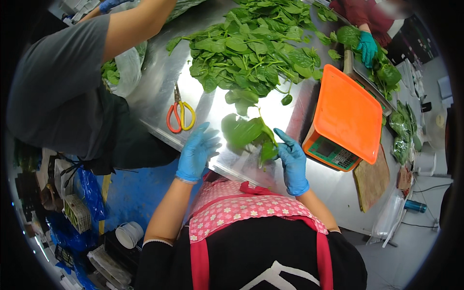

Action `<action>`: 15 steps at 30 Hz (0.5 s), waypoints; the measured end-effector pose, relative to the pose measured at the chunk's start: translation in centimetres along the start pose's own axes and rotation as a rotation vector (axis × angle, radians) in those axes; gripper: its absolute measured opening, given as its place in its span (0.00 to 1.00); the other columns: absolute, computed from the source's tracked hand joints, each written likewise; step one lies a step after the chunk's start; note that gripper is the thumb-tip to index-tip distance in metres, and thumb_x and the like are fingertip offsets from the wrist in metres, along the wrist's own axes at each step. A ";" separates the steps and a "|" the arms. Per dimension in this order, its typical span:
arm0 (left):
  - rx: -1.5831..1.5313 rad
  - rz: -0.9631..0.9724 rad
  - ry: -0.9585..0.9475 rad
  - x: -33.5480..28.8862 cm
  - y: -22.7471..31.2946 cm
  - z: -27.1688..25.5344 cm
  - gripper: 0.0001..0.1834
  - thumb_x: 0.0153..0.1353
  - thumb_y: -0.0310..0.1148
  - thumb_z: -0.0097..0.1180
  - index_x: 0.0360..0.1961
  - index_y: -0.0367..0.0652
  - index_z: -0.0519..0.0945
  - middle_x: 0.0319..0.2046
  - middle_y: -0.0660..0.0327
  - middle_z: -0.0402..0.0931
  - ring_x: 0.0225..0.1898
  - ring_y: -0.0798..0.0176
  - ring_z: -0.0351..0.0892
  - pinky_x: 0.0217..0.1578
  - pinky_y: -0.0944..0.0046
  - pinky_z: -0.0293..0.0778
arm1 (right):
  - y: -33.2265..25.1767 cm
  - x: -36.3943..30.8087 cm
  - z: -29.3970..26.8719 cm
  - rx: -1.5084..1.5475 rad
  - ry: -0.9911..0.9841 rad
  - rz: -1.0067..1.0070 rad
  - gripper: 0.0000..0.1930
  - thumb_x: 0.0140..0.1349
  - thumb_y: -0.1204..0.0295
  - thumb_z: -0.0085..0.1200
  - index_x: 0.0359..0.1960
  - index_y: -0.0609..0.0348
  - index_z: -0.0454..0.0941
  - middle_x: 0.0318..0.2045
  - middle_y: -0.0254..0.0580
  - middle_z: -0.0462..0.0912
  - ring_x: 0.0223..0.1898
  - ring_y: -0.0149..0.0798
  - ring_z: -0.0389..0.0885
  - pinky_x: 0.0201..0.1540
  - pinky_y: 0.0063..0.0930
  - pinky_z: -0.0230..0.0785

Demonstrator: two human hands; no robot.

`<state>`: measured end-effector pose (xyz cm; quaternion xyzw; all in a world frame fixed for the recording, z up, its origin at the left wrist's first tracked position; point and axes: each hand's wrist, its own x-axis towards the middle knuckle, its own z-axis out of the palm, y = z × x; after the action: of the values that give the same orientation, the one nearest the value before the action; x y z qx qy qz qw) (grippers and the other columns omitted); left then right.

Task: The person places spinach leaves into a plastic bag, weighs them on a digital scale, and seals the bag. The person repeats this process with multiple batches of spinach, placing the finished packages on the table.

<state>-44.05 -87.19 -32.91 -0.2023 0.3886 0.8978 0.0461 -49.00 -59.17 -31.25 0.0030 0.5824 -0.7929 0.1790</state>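
My left hand (197, 151), in a blue glove, is held over the table's near edge with its fingers apart and nothing in it. My right hand (292, 160), also blue-gloved, has its fingertips on a leafy green sprig (268, 151), whose broad leaves reach left and are blurred. Part of that grip is hidden behind the leaves. Just beyond lies a big heap of leafy greens (246, 50). Scissors (179, 113) with one red and one yellow handle lie beyond my left hand, blades pointing away.
An orange-topped scale (345, 116) stands right of my right hand, beside a wooden board (371, 178). A co-worker's arm (133, 31) reaches in at left, near a clear plastic bag (129, 72). Another person's green-gloved hand (367, 48) touches greens at far right.
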 end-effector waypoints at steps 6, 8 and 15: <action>0.040 -0.084 0.037 1.4 -1.6 -0.4 0.25 0.71 0.43 0.47 0.63 0.40 0.69 0.52 0.52 0.78 0.49 0.53 0.81 0.47 0.59 0.79 | 3.8 1.4 -3.0 0.651 0.022 0.323 0.19 0.71 0.75 0.46 0.62 0.68 0.68 0.46 0.44 0.81 0.36 0.32 0.79 0.42 0.24 0.74; 0.080 -0.116 0.011 1.6 -2.0 0.4 0.24 0.71 0.43 0.47 0.62 0.39 0.70 0.51 0.51 0.78 0.48 0.54 0.82 0.46 0.60 0.80 | 4.2 1.6 -3.2 0.782 0.052 0.385 0.18 0.71 0.75 0.45 0.60 0.68 0.69 0.48 0.45 0.81 0.40 0.34 0.80 0.43 0.25 0.75; 0.326 -0.229 -0.108 1.2 -3.6 2.3 0.22 0.68 0.35 0.54 0.59 0.33 0.71 0.47 0.52 0.81 0.45 0.60 0.83 0.48 0.64 0.78 | 4.6 2.0 -2.8 0.659 0.115 0.313 0.18 0.70 0.75 0.47 0.60 0.67 0.72 0.53 0.42 0.81 0.47 0.35 0.81 0.51 0.27 0.75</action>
<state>-45.03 -83.14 -34.43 -0.1868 0.5003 0.8213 0.2007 -50.08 -58.36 -36.79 0.1940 0.2974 -0.8995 0.2545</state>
